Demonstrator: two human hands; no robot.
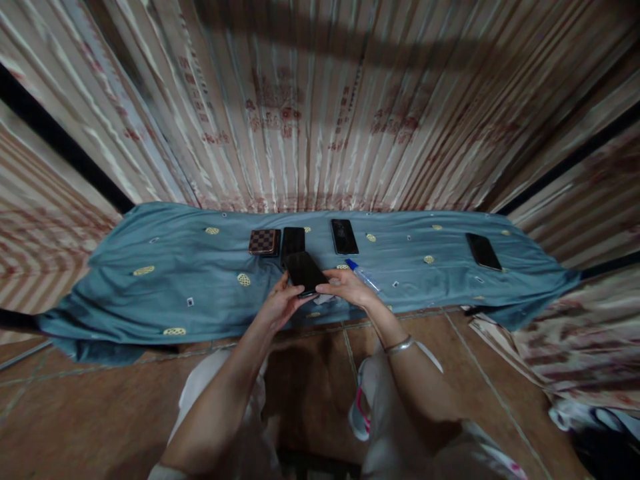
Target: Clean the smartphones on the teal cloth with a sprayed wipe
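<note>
Between my two hands is a dark smartphone, its black screen facing up, held over the front half of the cloth. My left hand grips its left and lower edge with the thumb on top. On the lower right corner, my right hand pinches the phone, thumb near its bottom edge. Just behind it lies another black phone or flat case, partly covered by the held one. A brown checkered wallet lies beside that. Under my right hand, something whitish is partly hidden.
A blue cloth with yellow patches covers the low bench. A phone with a marked screen lies behind my right hand. Another dark phone is far right. A blue-capped clear tube lies nearby. Patterned curtains hang behind.
</note>
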